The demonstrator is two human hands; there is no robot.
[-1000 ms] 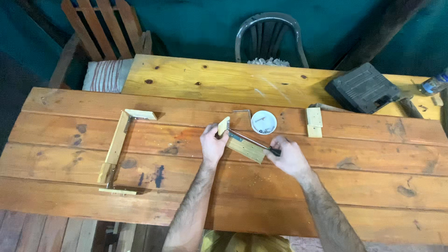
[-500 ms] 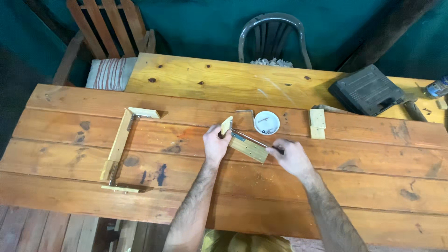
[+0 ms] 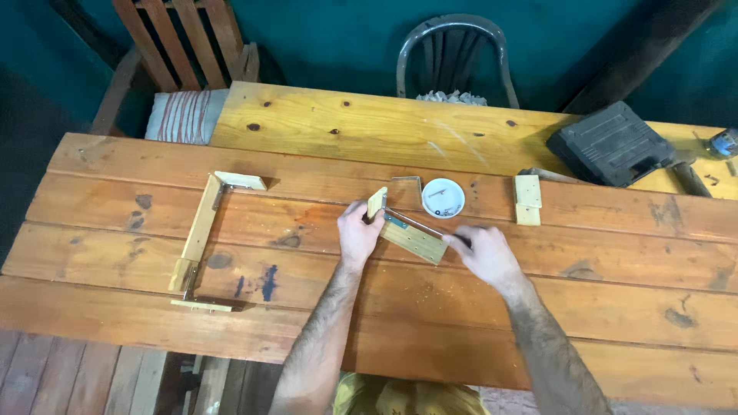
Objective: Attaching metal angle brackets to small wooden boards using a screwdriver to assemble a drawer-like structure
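My left hand (image 3: 357, 234) grips the corner of a small L-shaped wooden piece (image 3: 415, 240). Its short leg (image 3: 377, 204) stands up by my fingers, and a metal bracket joins the two legs. My right hand (image 3: 486, 253) is closed around a slim dark tool, seemingly a screwdriver (image 3: 460, 240). The tool's tip points at the right end of the long leg. The piece lies on the reddish plank table (image 3: 384, 323), just in front of a small white dish (image 3: 443, 197) with screws in it.
A U-shaped wooden frame (image 3: 201, 230) with corner brackets lies at the left. A loose metal bracket (image 3: 407, 182) and a small wood block (image 3: 527, 200) flank the dish. A black tool case (image 3: 611, 142) sits at the far right. Two chairs (image 3: 453, 46) stand behind the table.
Both hands stay on the L-shaped piece with hardly any movement. Only the camera view has shifted slightly.
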